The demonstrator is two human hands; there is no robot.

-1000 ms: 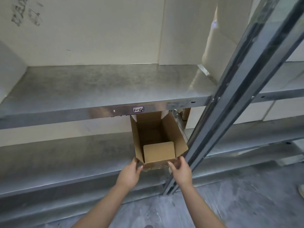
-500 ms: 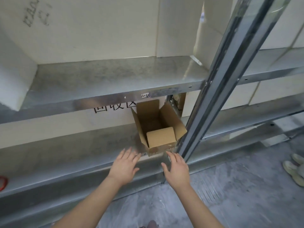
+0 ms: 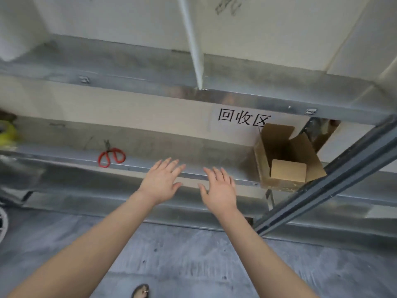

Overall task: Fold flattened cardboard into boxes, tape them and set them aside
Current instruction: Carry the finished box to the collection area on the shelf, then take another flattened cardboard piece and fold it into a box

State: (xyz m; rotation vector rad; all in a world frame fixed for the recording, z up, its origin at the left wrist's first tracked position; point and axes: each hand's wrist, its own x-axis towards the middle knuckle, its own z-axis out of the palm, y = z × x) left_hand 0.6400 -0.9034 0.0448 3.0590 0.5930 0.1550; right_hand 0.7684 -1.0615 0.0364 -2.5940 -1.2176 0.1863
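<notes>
A small brown cardboard box (image 3: 285, 160) stands on the lower metal shelf (image 3: 171, 147) at the right, its top flaps open, close against the slanted upright post (image 3: 335, 181). My left hand (image 3: 161, 181) and my right hand (image 3: 219, 188) hover side by side in front of the shelf's edge, well left of the box. Both have straight, spread fingers and hold nothing.
Red-handled scissors (image 3: 110, 157) lie on the lower shelf to the left. A yellow roll (image 3: 7, 134) sits at the far left edge. A sign with black characters (image 3: 242, 120) hangs behind the box. An upper shelf (image 3: 150, 69) runs above. Grey concrete floor (image 3: 193, 261) lies below.
My hands have let go of the box, which stays on the shelf. They have drawn away to its left as the view swung left.
</notes>
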